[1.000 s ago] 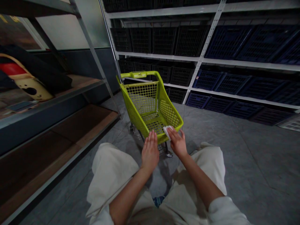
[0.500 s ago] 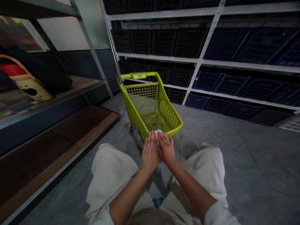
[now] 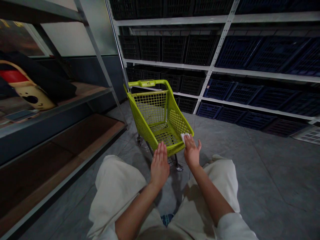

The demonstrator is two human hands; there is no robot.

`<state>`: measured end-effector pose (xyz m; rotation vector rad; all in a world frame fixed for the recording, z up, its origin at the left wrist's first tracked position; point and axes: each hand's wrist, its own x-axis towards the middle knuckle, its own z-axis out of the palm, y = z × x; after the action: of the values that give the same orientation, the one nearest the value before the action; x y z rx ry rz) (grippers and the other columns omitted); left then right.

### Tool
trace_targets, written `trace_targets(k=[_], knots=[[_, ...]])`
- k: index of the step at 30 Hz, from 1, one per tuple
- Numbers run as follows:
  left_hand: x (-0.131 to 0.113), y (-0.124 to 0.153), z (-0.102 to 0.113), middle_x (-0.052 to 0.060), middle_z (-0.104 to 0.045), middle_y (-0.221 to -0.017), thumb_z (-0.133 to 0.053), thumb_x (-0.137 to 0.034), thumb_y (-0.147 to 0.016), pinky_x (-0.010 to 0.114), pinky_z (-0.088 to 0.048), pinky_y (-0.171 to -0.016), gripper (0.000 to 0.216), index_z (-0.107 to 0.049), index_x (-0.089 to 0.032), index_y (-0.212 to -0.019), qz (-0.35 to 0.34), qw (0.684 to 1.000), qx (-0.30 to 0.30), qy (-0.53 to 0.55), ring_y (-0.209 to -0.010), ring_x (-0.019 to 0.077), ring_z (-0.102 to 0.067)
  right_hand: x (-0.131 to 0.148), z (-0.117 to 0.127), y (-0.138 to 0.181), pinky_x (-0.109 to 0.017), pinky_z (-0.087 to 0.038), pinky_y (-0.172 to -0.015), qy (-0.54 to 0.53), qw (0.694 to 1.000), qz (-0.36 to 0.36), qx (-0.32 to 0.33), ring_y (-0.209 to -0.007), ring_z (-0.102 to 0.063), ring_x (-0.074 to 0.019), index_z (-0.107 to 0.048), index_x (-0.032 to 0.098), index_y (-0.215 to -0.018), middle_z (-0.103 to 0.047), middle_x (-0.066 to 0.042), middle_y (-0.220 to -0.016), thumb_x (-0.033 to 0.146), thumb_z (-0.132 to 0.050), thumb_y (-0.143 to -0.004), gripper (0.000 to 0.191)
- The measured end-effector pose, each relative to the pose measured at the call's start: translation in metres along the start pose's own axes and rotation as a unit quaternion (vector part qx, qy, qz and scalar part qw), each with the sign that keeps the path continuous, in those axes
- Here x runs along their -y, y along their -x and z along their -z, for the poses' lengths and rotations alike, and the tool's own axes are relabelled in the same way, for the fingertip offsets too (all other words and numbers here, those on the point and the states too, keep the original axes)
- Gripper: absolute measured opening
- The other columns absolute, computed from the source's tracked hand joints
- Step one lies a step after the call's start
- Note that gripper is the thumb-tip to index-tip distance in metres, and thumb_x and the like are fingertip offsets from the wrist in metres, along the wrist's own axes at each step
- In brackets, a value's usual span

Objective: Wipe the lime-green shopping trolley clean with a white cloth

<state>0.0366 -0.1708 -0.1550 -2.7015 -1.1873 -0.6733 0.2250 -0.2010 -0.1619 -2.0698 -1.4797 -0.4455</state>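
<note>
A small lime-green shopping cart (image 3: 160, 113) stands on the grey floor in front of my knees, handle at its far end. My left hand (image 3: 159, 164) lies flat with fingers stretched out against the near rim of the cart. My right hand (image 3: 192, 152) presses a small white cloth (image 3: 184, 136) onto the cart's near right corner, fingers spread over it. My legs in cream trousers (image 3: 117, 186) are bent below the hands.
White shelving (image 3: 217, 46) with black and blue plastic crates fills the back wall. At the left a metal rack (image 3: 62, 110) with wooden boards holds a yellow-and-red toy (image 3: 27, 90) and a dark bag. Grey floor (image 3: 270, 180) extends to the right.
My right hand with the white cloth slid left along the cart's near rim to my left hand, then back right to the corner. My left hand stayed put.
</note>
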Motion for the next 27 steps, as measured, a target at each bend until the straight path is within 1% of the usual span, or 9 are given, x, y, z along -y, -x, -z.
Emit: trace_targets(k=[4, 7, 10, 14, 17, 19, 21, 25, 27], knots=[[0.000, 0.000, -0.001, 0.016, -0.023, -0.165, -0.045, -0.010, -0.083, 0.043, -0.025, -0.124, 0.081, -0.015, -0.004, -0.158, 0.011, 1.000, -0.003, 0.003, -0.154, 0.0258, -0.014, 0.063, -0.006, 0.020, -0.047, -0.007, -0.122, -0.060, 0.993, 0.094, 0.030, -0.145, -0.038, -0.0195, -0.042, 0.020, -0.149, -0.055, -0.009, -0.148, 0.001, -0.039, -0.081, 0.071], [0.003, 0.001, -0.002, 0.015, -0.024, -0.165, -0.045, -0.012, -0.085, 0.043, -0.025, -0.124, 0.079, -0.015, -0.005, -0.158, 0.014, 1.000, -0.001, -0.002, -0.154, 0.0255, -0.014, 0.072, -0.005, 0.024, -0.044, -0.005, -0.123, -0.065, 0.987, 0.137, 0.050, -0.147, -0.036, -0.0182, -0.042, 0.019, -0.149, -0.052, -0.009, -0.151, 0.002, -0.039, -0.083, 0.069], [0.007, 0.001, 0.000, 0.016, -0.022, -0.165, -0.045, -0.010, -0.082, 0.044, -0.025, -0.124, 0.082, -0.014, -0.003, -0.158, 0.004, 1.000, 0.005, -0.005, -0.155, 0.0253, -0.014, 0.040, -0.001, 0.017, -0.045, -0.005, -0.123, -0.039, 0.985, 0.160, 0.056, -0.147, -0.037, -0.0172, -0.041, 0.020, -0.150, -0.053, -0.009, -0.150, 0.000, -0.037, -0.082, 0.071], [0.008, 0.001, 0.001, 0.015, -0.021, -0.166, -0.045, -0.009, -0.082, 0.043, -0.026, -0.124, 0.081, -0.015, -0.003, -0.157, -0.003, 1.000, 0.001, -0.003, -0.155, 0.0252, -0.014, -0.028, 0.005, -0.002, -0.047, -0.010, -0.122, 0.013, 0.997, 0.071, 0.017, -0.144, -0.041, -0.0188, -0.042, 0.022, -0.149, -0.054, -0.009, -0.149, 0.001, -0.038, -0.080, 0.072], [0.005, 0.000, 0.001, 0.015, -0.022, -0.165, -0.044, -0.008, -0.082, 0.043, -0.026, -0.124, 0.080, -0.017, -0.003, -0.157, -0.003, 1.000, -0.002, 0.000, -0.154, 0.0254, -0.015, -0.049, 0.005, -0.010, -0.052, -0.009, -0.121, 0.032, 0.999, 0.033, 0.005, -0.143, -0.042, -0.0200, -0.042, 0.025, -0.149, -0.055, -0.008, -0.148, 0.001, -0.038, -0.079, 0.074], [0.002, 0.000, 0.000, 0.016, -0.022, -0.165, -0.045, -0.008, -0.081, 0.043, -0.026, -0.124, 0.079, -0.020, -0.002, -0.156, 0.000, 1.000, -0.002, 0.000, -0.155, 0.0260, -0.014, -0.038, 0.001, -0.008, -0.054, -0.010, -0.121, 0.035, 0.999, 0.007, -0.001, -0.143, -0.042, -0.0205, -0.041, 0.024, -0.149, -0.055, -0.008, -0.148, 0.001, -0.037, -0.079, 0.074], [-0.001, 0.000, -0.001, 0.017, -0.021, -0.165, -0.046, -0.008, -0.080, 0.043, -0.026, -0.124, 0.079, -0.021, -0.001, -0.155, 0.005, 1.000, -0.002, -0.002, -0.155, 0.0269, -0.013, -0.008, -0.004, 0.000, -0.053, -0.010, -0.121, 0.025, 1.000, 0.005, -0.004, -0.144, -0.041, -0.0204, -0.040, 0.024, -0.150, -0.055, -0.009, -0.149, 0.001, -0.037, -0.079, 0.074], [0.001, 0.000, -0.004, 0.015, -0.023, -0.165, -0.045, -0.010, -0.083, 0.043, -0.026, -0.124, 0.077, -0.020, -0.003, -0.156, 0.011, 1.000, -0.007, 0.001, -0.154, 0.0262, -0.015, 0.057, -0.009, 0.019, -0.048, -0.008, -0.122, -0.035, 0.994, 0.099, 0.027, -0.146, -0.038, -0.0180, -0.041, 0.022, -0.149, -0.055, -0.008, -0.148, 0.002, -0.038, -0.080, 0.072], [0.004, 0.001, -0.004, 0.016, -0.025, -0.165, -0.045, -0.011, -0.085, 0.042, -0.027, -0.123, 0.076, -0.019, -0.004, -0.157, 0.013, 1.000, -0.007, -0.002, -0.154, 0.0257, -0.016, 0.072, -0.007, 0.022, -0.047, -0.006, -0.123, -0.054, 0.989, 0.127, 0.045, -0.145, -0.038, -0.0179, -0.042, 0.021, -0.149, -0.055, -0.009, -0.148, 0.002, -0.039, -0.081, 0.071]])
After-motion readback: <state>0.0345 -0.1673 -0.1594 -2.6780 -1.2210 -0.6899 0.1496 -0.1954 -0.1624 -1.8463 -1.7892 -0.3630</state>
